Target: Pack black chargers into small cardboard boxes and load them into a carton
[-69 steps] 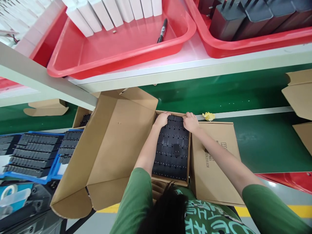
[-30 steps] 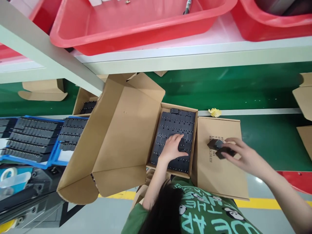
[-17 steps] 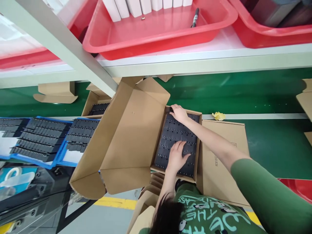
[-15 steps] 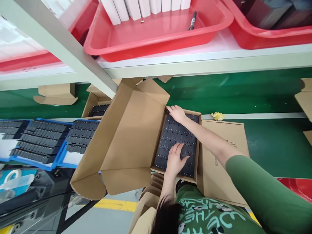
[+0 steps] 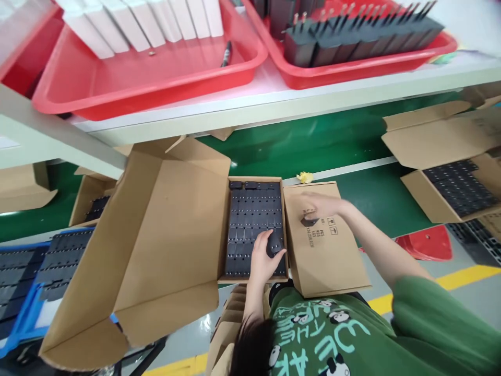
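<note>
"What is at the far left?"
"A blue tray [image 5: 23, 319] of black plastic housings in rows. Above, on a shelf, a red tray [image 5: 172, 70] bears upright white cases [image 5: 144, 23] and a black marker [image 5: 226, 54], its print too blurred to read."

"And the middle?"
"A carton lid [image 5: 172, 235], folded open to the left of its carton [image 5: 235, 280]. That carton holds tight rows of black housings [image 5: 252, 209] dotted with small silvery contacts. The left hand [image 5: 261, 257] lies over them, thumb and fingers wide around a raised housing [image 5: 275, 243]; whether they grip it, I cannot tell."

"Any writing?"
"Yes. Just right, a closed carton [image 5: 332, 271] has sideways black print: 'PCS', 'KGS' twice, and a size line ending '8.8CM', beside two boxed symbols. Below, a green shirt [image 5: 364, 355] shows pandas and pale lettering, 'THE' among it."

"The right hand?"
"The right hand [image 5: 321, 204] is blurred above that print, fingers narrow at a small black block [image 5: 309, 222]; its hold is unclear."

"Further right?"
"A red tray [image 5: 313, 81] of pinned black blocks [image 5: 364, 44] above; below, an open carton [image 5: 426, 201] of black housings."
</note>
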Available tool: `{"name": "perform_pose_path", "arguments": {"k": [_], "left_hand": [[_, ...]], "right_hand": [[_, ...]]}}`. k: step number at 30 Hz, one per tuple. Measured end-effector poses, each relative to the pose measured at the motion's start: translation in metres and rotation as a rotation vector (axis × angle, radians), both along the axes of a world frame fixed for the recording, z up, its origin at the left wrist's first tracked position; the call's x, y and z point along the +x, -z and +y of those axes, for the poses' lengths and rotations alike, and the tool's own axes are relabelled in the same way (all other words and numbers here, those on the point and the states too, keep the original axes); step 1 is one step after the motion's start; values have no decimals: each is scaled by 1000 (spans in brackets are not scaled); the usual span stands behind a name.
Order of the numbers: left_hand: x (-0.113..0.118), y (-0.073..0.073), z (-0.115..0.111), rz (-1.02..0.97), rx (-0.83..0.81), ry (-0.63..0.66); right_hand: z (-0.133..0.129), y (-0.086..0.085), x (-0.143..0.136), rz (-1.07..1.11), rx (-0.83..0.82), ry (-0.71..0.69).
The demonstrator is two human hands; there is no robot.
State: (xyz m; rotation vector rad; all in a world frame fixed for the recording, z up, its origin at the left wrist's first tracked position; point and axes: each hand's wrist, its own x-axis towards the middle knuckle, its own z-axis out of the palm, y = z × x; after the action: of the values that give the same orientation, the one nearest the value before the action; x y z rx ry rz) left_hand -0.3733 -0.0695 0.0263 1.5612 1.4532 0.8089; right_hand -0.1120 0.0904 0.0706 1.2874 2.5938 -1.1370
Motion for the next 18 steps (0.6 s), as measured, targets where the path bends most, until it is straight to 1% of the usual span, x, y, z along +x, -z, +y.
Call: {"name": "perform_pose_path", "arguments": {"k": [1, 2, 3, 5, 7, 9, 10, 13, 15, 16, 18], "left_hand": [[12, 0, 4, -9, -7, 52], [25, 1, 8, -11, -14, 102], [37, 2, 12, -9, -17, 148], [58, 7, 18, 7, -4, 212], [73, 16, 25, 24, 33, 242], [83, 26, 32, 47, 64, 248], [87, 31, 37, 60, 72, 255], [97, 42, 52, 70, 59, 334], [102, 45, 59, 56, 47, 381], [104, 47, 62, 51, 43, 385], [103, 53, 65, 87, 48, 308]], "right_hand": [[-19, 4, 22, -9, -56, 0], [-36, 11, 36, -6, -80, -2], [-50, 18, 44, -10, -92, -3], [-68, 33, 48, -1, -66, 18], [-78, 42, 48, 15, -13, 80], [-84, 44, 53, 57, 12, 146], [-87, 44, 57, 79, 13, 154], [-99, 42, 69, 94, 25, 104], [-106, 43, 69, 54, 85, 77], [-107, 44, 66, 36, 132, 78], [-102, 50, 59, 78, 264, 31]]}}
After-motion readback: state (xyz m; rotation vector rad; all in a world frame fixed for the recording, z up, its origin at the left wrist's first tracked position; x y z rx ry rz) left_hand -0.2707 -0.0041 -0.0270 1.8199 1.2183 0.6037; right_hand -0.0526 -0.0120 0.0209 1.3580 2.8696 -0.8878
